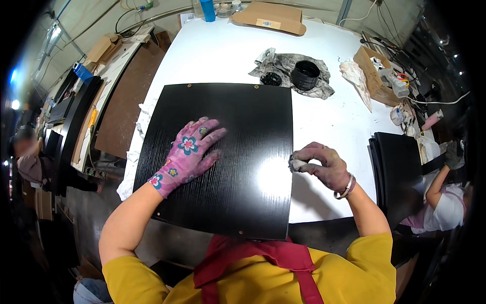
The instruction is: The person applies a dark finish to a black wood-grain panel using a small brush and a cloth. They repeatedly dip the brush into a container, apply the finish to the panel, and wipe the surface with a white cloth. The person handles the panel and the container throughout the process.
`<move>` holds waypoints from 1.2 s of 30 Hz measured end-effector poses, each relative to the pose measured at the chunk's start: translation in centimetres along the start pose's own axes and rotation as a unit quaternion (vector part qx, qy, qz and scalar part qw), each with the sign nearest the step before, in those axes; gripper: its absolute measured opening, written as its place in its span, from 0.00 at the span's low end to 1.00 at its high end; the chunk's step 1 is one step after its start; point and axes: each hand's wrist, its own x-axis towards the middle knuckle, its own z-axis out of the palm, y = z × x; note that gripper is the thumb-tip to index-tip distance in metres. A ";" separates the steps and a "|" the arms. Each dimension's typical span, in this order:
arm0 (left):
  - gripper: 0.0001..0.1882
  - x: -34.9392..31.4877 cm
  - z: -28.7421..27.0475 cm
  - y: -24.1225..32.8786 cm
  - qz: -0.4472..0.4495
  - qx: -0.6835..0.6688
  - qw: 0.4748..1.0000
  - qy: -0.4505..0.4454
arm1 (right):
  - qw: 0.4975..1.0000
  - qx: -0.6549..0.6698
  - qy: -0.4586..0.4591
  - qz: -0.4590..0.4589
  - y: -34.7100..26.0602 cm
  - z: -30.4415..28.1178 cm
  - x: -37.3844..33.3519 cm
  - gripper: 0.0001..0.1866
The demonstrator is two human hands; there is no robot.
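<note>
A black wood-grain panel (228, 167) with small brass-coloured fittings near its edges lies on the white-topped table (324, 126), its near edge close to my body. My left hand (190, 147), in a pink flowered glove, rests flat on the panel's left half with fingers spread. At the panel's right edge my right hand (326, 169), stained dark and wearing a bracelet, pinches a small whitish wad of cloth (297, 164) with dark smears. The wad is against the edge; how far it wraps round is hidden by my fingers.
Beyond the panel, a black open tub (305, 75) and a dark wad (271, 79) sit on a stained rag (324, 88). Flat cardboard (268, 17) lies at the back. A cardboard box (377, 76) and stacked black panels (397, 177) stand right. People work at both sides.
</note>
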 end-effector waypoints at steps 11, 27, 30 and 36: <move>0.28 0.2 -0.2 0.3 0.005 0.018 1.000 -0.016 | 0.986 -0.113 0.067 -0.098 1.8 0.5 0.9 0.13; 0.27 0.2 -0.1 0.4 0.000 0.036 0.999 -0.016 | 0.986 -0.070 0.017 -0.153 0.4 2.4 -3.8 0.19; 0.26 0.1 -0.1 0.4 0.001 0.045 0.999 -0.011 | 0.993 -0.015 0.089 -0.070 0.3 1.0 -1.5 0.16; 0.27 0.3 -0.2 0.4 0.010 0.040 0.999 -0.004 | 0.984 -0.068 0.141 -0.090 2.2 1.9 1.0 0.13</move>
